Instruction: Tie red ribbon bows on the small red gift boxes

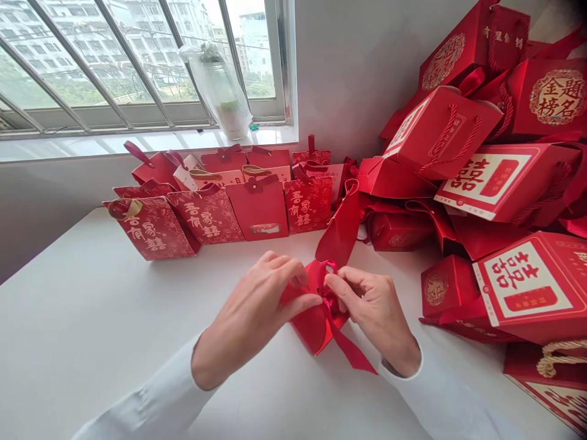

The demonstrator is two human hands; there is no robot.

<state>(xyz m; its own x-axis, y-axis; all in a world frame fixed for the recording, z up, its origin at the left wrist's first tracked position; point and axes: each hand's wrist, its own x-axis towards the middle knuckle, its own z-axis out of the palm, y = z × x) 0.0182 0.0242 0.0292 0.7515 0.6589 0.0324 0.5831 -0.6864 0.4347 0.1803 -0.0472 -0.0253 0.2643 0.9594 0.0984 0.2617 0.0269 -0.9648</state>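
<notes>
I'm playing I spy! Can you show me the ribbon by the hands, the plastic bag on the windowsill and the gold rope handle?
Ribbon (352, 352): head view, on its loose tail.
Plastic bag (220, 87): head view, on its see-through middle.
Gold rope handle (565, 346): head view, on its upper strand.

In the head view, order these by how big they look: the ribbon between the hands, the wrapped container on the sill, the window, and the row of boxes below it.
1. Window
2. Row of boxes
3. Wrapped container
4. Ribbon, partly covered
</notes>
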